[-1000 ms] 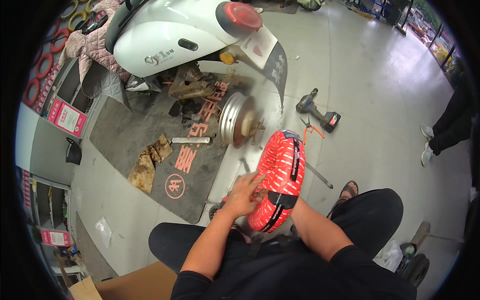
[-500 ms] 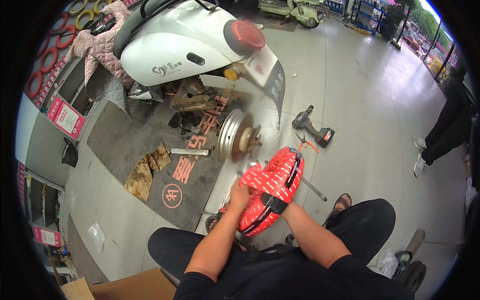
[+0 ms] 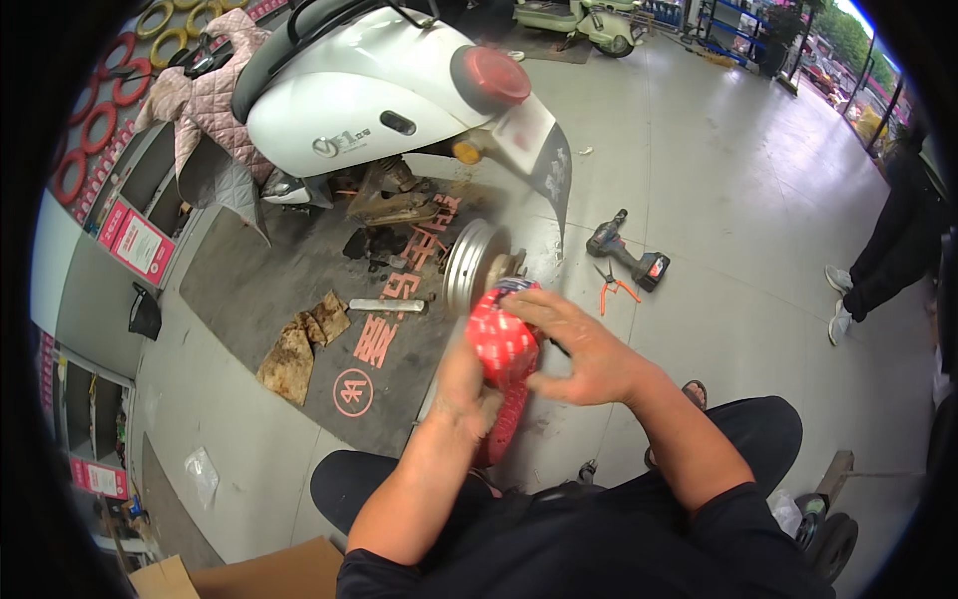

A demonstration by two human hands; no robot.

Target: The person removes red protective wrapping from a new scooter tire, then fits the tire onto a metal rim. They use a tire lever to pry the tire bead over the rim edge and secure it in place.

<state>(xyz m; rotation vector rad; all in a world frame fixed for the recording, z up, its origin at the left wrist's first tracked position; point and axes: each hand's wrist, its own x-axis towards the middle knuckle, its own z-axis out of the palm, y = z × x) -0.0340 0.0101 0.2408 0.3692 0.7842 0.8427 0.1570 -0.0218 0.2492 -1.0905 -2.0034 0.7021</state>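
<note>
A tyre in red printed wrapping [image 3: 502, 341] is held upright between my knees, turned nearly edge-on. My left hand [image 3: 467, 391] is pressed round its left side, somewhat blurred. On the right, my right hand [image 3: 584, 349] has its fingers stretched over the top of the wrapping, thumb apart. Just beyond the tyre stands a silver wheel rim [image 3: 472, 265], its hub partly hidden by the tyre and my fingers. The tyre's lower part is partly covered by my left hand and wrist.
A white scooter [image 3: 379, 95] stands ahead over a dark mat [image 3: 244, 270]. On the mat lie a metal bar [image 3: 387, 305] and a stained cloth [image 3: 289, 361]. To the right are a cordless impact wrench [image 3: 629, 252] and orange-handled pliers [image 3: 617, 292]. A person [image 3: 893, 230] stands far right.
The tyre has turned from a slanted broad view to nearly edge-on. My right hand has come from beneath it up to its top. The loose flap of wrapping no longer shows.
</note>
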